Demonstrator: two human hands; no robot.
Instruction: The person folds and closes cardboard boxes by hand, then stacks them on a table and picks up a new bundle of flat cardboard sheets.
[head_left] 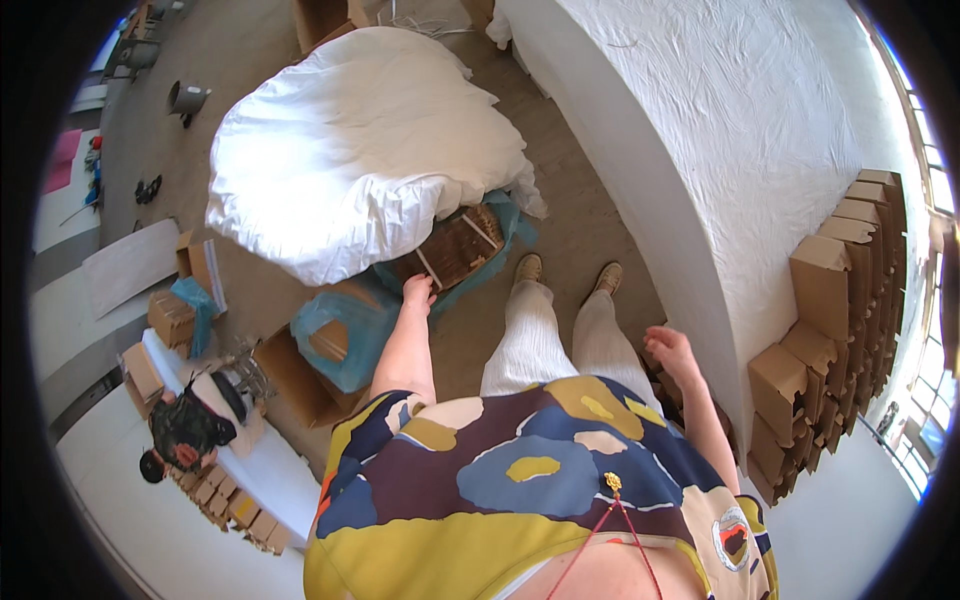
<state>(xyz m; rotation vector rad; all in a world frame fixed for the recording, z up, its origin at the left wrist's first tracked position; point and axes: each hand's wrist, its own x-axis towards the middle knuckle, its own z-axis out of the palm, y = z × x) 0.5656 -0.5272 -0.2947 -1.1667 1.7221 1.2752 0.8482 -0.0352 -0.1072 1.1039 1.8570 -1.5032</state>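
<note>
My left hand (418,292) reaches down to the near edge of a dark brown bundle (462,246) bound with white straps. Its fingers are bent around that edge, by the end of one strap. The bundle lies in an opened blue plastic bag (512,222), partly under a large white cloth cover (370,130) draped over a round shape. My right hand (672,350) hangs in the air beside the white covered table, with its fingers loosely bent and apart and nothing in them. A second blue plastic bag (365,345) sits in an open cardboard box (288,375) left of my left forearm.
A long table under white cloth (690,150) runs along my right. Flattened cardboard boxes (825,290) are stacked on and beside it. At the left a person (200,420) bends at a white table (265,480) with small boxes. A cardboard box (325,20) stands at the far side.
</note>
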